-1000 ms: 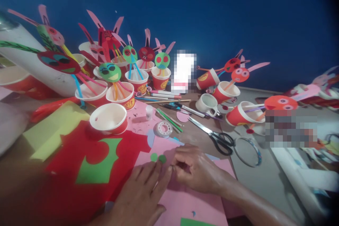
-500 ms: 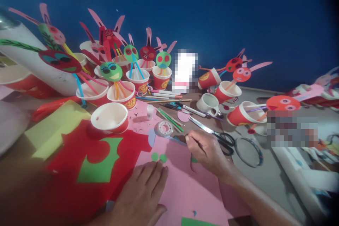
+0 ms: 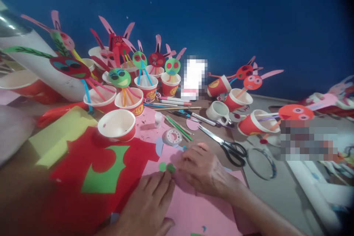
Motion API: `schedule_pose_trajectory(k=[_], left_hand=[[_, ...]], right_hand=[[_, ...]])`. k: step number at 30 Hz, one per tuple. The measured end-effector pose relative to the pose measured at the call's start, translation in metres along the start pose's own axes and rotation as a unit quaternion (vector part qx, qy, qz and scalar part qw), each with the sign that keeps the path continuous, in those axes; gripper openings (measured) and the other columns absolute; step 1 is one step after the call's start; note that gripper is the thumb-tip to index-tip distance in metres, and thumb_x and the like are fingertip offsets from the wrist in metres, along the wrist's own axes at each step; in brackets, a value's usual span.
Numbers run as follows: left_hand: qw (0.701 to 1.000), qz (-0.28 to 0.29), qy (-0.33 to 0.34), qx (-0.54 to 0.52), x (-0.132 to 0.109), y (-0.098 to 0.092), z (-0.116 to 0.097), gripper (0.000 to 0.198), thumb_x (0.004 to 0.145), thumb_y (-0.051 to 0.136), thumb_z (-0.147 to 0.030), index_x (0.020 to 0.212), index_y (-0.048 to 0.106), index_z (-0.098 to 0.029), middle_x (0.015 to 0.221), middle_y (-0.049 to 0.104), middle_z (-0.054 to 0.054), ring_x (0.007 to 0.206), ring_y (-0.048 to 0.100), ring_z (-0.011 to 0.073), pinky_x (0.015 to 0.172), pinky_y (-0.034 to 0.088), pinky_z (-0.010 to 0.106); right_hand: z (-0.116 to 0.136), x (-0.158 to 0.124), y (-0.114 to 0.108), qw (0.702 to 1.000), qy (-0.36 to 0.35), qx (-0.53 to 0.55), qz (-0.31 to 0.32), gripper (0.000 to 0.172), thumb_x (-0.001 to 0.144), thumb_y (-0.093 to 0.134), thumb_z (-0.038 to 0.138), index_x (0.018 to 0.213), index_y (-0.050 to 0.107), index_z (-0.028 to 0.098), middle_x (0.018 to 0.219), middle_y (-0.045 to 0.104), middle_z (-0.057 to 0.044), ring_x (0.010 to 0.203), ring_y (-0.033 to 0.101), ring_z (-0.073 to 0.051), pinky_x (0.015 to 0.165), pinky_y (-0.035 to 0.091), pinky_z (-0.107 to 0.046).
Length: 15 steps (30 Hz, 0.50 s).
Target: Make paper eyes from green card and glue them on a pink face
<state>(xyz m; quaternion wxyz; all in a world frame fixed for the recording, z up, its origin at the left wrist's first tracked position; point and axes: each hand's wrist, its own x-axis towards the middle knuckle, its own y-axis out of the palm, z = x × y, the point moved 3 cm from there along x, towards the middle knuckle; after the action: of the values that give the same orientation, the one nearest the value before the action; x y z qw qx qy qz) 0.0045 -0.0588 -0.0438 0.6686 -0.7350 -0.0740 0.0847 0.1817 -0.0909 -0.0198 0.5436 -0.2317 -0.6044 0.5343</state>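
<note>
My left hand (image 3: 148, 201) lies flat on a sheet of pink paper (image 3: 204, 212), fingers stretched out. Just beyond its fingertips are two small green paper circles (image 3: 162, 166), side by side on the pink sheet. My right hand (image 3: 206, 173) rests on the same sheet, fingers curled, its fingertips close beside the right-hand circle. Whatever those fingers pinch is hidden from view. Left of my hands, a cut green paper scrap (image 3: 101, 183) lies on red paper (image 3: 72, 160). A white tape roll (image 3: 174, 137) sits beyond my right hand.
Black-handled scissors (image 3: 233, 151) and a hoop-like band (image 3: 261, 164) lie to the right. Red paper cups (image 3: 128, 135) with paper-faced puppets line the back, by a white mug (image 3: 218, 112). Pens and green pencils (image 3: 178, 127) lie mid-table; a blue wall (image 3: 166, 3) stands behind.
My right hand has moved left across the pink paper, to beside the green circles. My left hand stays in place. The view has shifted slightly.
</note>
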Motion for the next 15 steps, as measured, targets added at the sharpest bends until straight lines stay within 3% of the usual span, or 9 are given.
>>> schedule_pose_trajectory(k=[4, 15], left_hand=[[1.000, 0.003, -0.010, -0.004, -0.002, 0.003, 0.000, 0.061, 0.093, 0.039, -0.056, 0.132, 0.053, -0.012, 0.133, 0.058, 0.012, 0.115, 0.053, 0.0296, 0.093, 0.037, 0.042], [0.999, -0.032, -0.018, -0.003, -0.006, 0.004, 0.000, 0.060, 0.090, 0.046, -0.055, 0.132, 0.052, -0.012, 0.132, 0.058, 0.012, 0.115, 0.053, 0.0282, 0.096, 0.038, 0.039]], right_hand=[[0.006, 0.000, 0.007, 0.997, -0.047, -0.042, 0.045, 0.016, 0.090, 0.051, 0.024, 0.080, 0.063, 0.022, 0.069, 0.058, 0.000, 0.063, 0.046, -0.016, 0.067, 0.029, -0.035], [0.002, -0.002, 0.013, 0.996, -0.040, -0.039, 0.076, 0.017, 0.093, 0.051, 0.030, 0.086, 0.063, 0.021, 0.077, 0.062, -0.002, 0.068, 0.049, -0.016, 0.071, 0.031, -0.035]])
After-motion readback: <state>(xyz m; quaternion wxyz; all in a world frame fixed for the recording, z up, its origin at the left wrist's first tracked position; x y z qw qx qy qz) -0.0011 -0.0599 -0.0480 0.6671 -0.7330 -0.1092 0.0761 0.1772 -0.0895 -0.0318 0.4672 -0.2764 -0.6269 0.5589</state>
